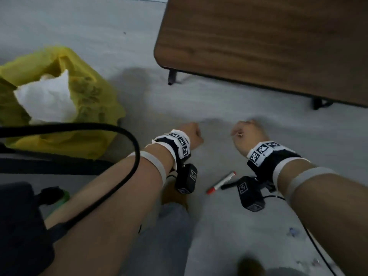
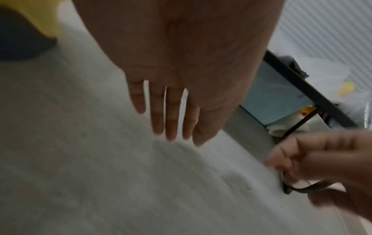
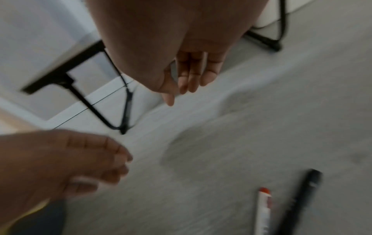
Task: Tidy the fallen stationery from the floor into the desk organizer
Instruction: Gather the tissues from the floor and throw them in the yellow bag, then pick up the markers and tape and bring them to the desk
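A red-and-white marker (image 1: 221, 182) lies on the grey floor between my wrists, and the right wrist view shows the marker (image 3: 263, 211) low in frame. A black pen (image 3: 300, 197) lies beside it; in the head view the pen (image 1: 229, 185) is partly hidden behind the right wrist camera. My left hand (image 1: 191, 136) hovers over the floor beyond them, fingers (image 2: 171, 120) straight and holding nothing. My right hand (image 1: 247, 134) hangs beside it with loosely bent fingers (image 3: 191, 79) and nothing in its grasp. No desk organizer is in view.
A brown wooden table (image 1: 258, 46) on black folding legs (image 1: 172, 77) stands ahead to the right. A yellow plastic bag (image 1: 89, 92) with white paper inside sits on the left. A black cable (image 1: 127, 176) loops over my left forearm.
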A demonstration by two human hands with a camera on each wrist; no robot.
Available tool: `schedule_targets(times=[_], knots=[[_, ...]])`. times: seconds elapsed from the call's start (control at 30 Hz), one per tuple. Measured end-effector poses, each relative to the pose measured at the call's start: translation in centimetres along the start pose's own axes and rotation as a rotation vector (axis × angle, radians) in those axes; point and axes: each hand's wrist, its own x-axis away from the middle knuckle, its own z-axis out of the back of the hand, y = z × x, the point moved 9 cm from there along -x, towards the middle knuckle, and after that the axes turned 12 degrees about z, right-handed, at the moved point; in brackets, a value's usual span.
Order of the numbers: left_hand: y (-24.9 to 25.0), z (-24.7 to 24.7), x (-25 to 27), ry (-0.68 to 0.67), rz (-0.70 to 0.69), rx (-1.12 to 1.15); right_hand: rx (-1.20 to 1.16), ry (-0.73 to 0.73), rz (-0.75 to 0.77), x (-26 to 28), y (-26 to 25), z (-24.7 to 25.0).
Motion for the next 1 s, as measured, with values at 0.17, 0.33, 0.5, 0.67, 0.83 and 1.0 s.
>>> schedule_targets(times=[0.17,0.33,0.5,0.67,0.83,1.0], knots=[[1.8,-10.7,-0.8,-0.14,0.053,0.009,0.134,-0.117,-0.276,7.1,13.5,-2.9],[4.1,-20.8,0.2,-0.156,0.071,-0.217,0.167,-0.293,-0.318,11.8,21.7,-6.6],[6.3,-26.1,0.5,0.068,0.028,-0.171,0.032,-0.159,-0.241,13.3,25.0,-6.3],[12.0,-29.3,1.0,0.133,-0.155,-0.242,-0.05,-0.038,-0.393,19.9,31.7,-5.8],[18.6,-32.2,1.8,0.053,-0.22,-0.348,-0.091,0.0,-0.585,28.0,36.9,-6.0],[23.9,-35.9,3.3,-0.148,-0.308,-0.395,-0.286,0.066,-0.752,34.0,40.0,-9.2]])
